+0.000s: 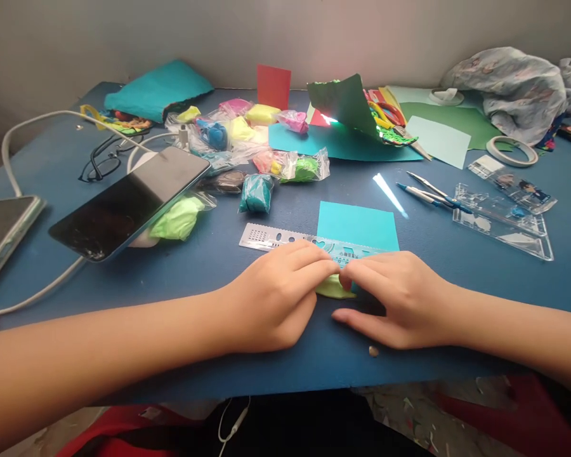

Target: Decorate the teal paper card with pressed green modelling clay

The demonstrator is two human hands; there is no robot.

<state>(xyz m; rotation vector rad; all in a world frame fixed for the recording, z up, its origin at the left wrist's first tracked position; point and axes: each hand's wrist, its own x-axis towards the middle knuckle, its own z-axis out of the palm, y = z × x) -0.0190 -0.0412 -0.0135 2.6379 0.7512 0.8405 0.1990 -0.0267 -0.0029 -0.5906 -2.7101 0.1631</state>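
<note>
A clear ruler (261, 236) lies across the lower part of a light-blue paper piece (356, 222) on the blue table. Just below the ruler a flat lump of pale green clay (333, 287) shows between my hands. My left hand (283, 295) rests over the ruler and the clay's left side, its fingers together and pointing right; what is beneath them is hidden. My right hand (397, 295) has its fingertips at the clay's right edge and the paper, with its thumb stretched out apart on the table.
Phones (133, 203) with a white cable lie at the left, near glasses (99, 165). Bagged clay (255, 192) sits behind the hands. Scissors, pens (423, 193), a tape roll (511, 151) and clear set squares (528, 235) are at the right. The table edge (314, 390) is in front.
</note>
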